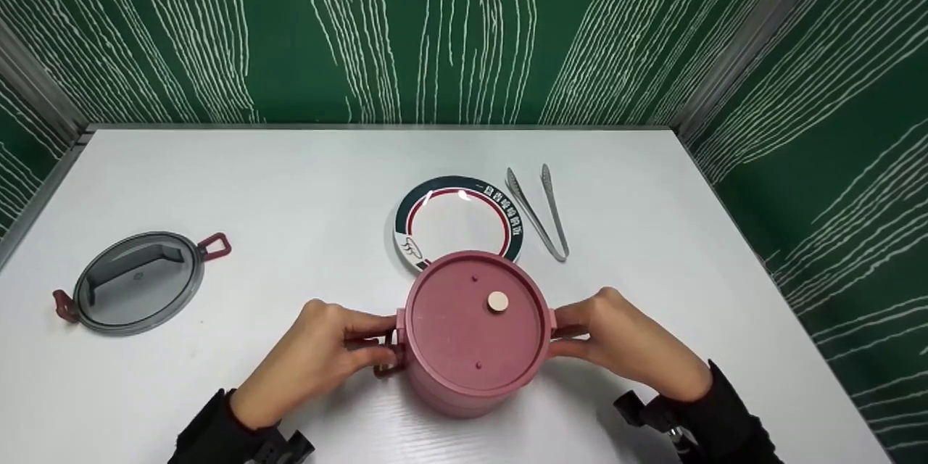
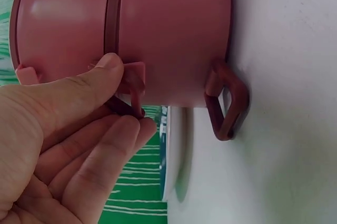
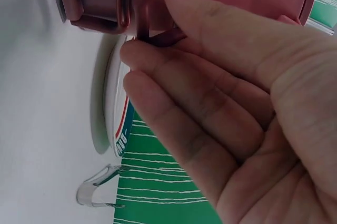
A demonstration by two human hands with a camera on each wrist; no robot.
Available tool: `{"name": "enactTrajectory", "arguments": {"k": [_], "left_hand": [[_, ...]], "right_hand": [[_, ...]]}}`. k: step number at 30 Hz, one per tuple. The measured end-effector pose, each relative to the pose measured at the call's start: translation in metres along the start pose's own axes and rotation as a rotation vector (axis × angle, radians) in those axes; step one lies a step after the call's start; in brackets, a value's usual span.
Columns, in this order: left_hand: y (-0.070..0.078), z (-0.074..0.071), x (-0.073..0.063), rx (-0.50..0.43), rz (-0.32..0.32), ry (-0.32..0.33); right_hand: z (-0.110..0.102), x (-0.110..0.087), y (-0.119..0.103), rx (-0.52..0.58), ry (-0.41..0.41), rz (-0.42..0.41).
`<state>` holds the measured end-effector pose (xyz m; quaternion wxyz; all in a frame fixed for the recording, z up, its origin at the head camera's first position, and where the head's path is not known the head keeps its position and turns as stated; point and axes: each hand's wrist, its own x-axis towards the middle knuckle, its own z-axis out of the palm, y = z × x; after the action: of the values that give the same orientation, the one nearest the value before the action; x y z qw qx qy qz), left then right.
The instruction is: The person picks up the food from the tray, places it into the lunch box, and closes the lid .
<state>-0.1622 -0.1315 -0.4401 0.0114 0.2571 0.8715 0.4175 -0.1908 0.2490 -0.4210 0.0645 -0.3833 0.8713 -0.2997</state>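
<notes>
A round pink stacked food container [image 1: 453, 344] stands upright on the white table, its flat lid bearing a small cream knob [image 1: 497, 301]. On the container's left side, my left hand [image 1: 315, 348] pinches a dark red loop handle between thumb and fingers. The right hand [image 1: 627, 341] does the same on the opposite side, its thumb on top of the handle in the right wrist view. Both wrist views show two tiers, with a lower loop handle [image 2: 231, 103] hanging free near the table. A plate [image 1: 458, 221] with a dark green rim lies just behind, partly hidden by the container.
Metal tongs [image 1: 535, 219] lie spread apart to the right of the plate. At the left lies an oval see-through grey lid [image 1: 141, 286] with dark red loops at both ends. Green panels with white streaks [image 1: 464, 36] border the table's back and sides.
</notes>
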Motion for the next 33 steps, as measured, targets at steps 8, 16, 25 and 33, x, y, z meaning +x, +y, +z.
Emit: {"name": "enactTrajectory", "arguments": {"k": [8, 16, 25, 33], "left_hand": [[-0.008, 0.000, -0.001, -0.070, 0.002, 0.001], [-0.007, -0.001, -0.001, -0.099, 0.026, 0.012], [0.002, 0.011, 0.001, 0.007, 0.070, 0.013], [0.005, 0.026, -0.001, 0.196, 0.108, 0.146]], "right_hand": [[0.003, 0.003, 0.002, 0.068, -0.011, -0.006], [0.001, 0.002, 0.002, 0.064, -0.014, 0.009], [0.005, 0.001, 0.001, -0.034, 0.024, 0.019], [0.010, 0.002, 0.005, -0.060, 0.048, -0.002]]}}
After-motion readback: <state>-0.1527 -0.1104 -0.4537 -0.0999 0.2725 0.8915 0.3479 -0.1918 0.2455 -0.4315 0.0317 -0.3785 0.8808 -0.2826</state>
